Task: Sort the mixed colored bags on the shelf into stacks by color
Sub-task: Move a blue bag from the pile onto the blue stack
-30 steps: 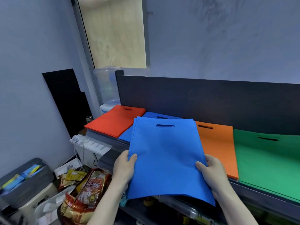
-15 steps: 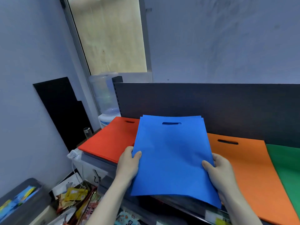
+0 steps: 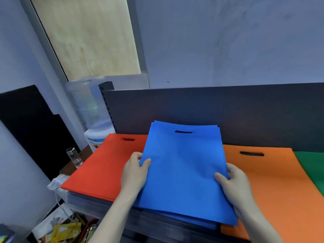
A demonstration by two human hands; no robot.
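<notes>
A stack of blue bags [image 3: 184, 169] lies on the dark shelf [image 3: 175, 227] between a red bag stack [image 3: 103, 169] on the left and an orange bag stack [image 3: 273, 186] on the right. My left hand [image 3: 135, 171] grips the blue stack's left edge, thumb on top. At the stack's right edge my right hand [image 3: 233, 183] holds it the same way. A green bag stack [image 3: 312, 165] shows at the far right edge. Each bag has a cut-out handle slot near the shelf's back panel.
The shelf's dark back panel [image 3: 228, 111] rises behind the bags. A water dispenser bottle [image 3: 89, 106] and a glass [image 3: 74, 157] stand to the left. Snack packets [image 3: 66, 230] lie on the floor below left.
Both hands have carried the blue stack forward and down onto the shelf, between the red and orange stacks. The view has moved closer to the shelf.
</notes>
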